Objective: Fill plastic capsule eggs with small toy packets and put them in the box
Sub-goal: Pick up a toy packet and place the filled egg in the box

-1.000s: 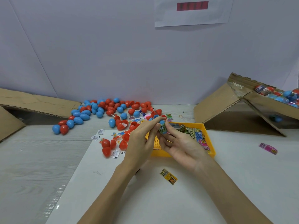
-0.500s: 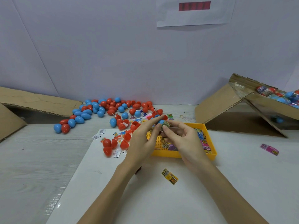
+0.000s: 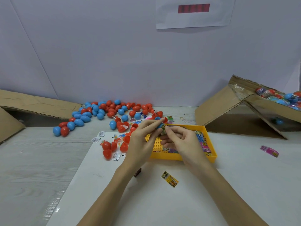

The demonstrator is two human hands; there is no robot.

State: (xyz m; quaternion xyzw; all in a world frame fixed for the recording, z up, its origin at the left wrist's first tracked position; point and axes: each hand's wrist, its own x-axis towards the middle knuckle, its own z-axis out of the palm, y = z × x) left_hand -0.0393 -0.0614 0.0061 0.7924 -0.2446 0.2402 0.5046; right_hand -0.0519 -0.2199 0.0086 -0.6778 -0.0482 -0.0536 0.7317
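Observation:
My left hand pinches a blue egg half above the yellow tray. My right hand pinches a small green-yellow toy packet and holds it against the open egg half. The tray holds several colourful packets. A heap of red and blue eggs lies at the back left. The cardboard box on the right holds several filled eggs.
A loose yellow packet lies on the white sheet near me, a pink packet to the right. Open red egg halves and paper slips sit left of the tray. A flattened cardboard piece lies far left.
My right hand turned over from palm-up to fingers-down and brought the packet up to the egg half in my left hand. Both hands rose slightly toward the tray's far edge.

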